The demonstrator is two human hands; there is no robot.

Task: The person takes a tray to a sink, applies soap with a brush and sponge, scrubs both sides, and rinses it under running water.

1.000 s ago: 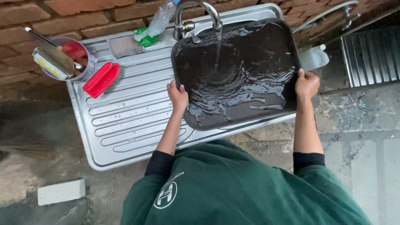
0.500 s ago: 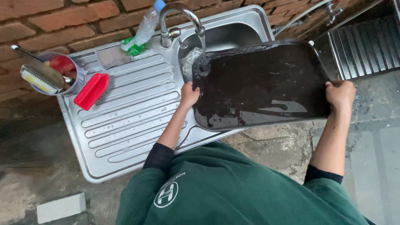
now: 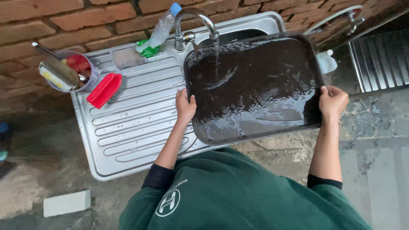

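A stainless steel sink unit point(image 3: 128, 127) with a ribbed draining surface is set against a brick wall point(image 3: 64, 17). On the ribs a red scrubbing brush point(image 3: 104, 90) is laid; a round tub point(image 3: 79, 70) of utensils, a clear bottle point(image 3: 159, 32) and what may be a green scourer point(image 3: 147, 49) are kept near the tap point(image 3: 194, 23).

Both hands grip a wet black tray point(image 3: 264, 89) by its short edges — the left hand point(image 3: 185, 106) nearest the ribbed draining board point(image 3: 136, 123), the right hand point(image 3: 333, 100) opposite — under water running from the tap point(image 3: 196, 21), with a red brush point(image 3: 104, 90) lying on the board.
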